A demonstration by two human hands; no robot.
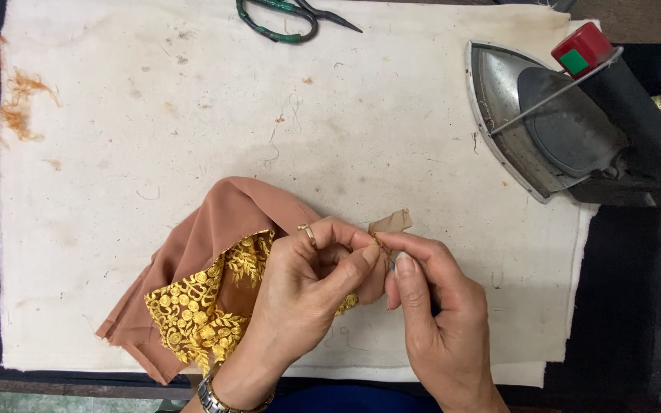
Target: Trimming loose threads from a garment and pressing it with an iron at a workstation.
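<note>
My left hand wears a ring and a metal watch, and it grips a folded piece of brown fabric with gold embroidery. My right hand pinches the edge of the same brown fabric beside the left thumb, where a small corner of cloth sticks up above the fingertips. Both hands meet over the near middle of a stained white padded cloth. The rest of the fabric lies on the cloth to the left of my hands.
A metal flat iron with a dark handle and a red knob rests at the right edge of the white cloth. Green-handled scissors lie at the far edge. Orange thread scraps sit at the left. Dark fabric surrounds the cloth.
</note>
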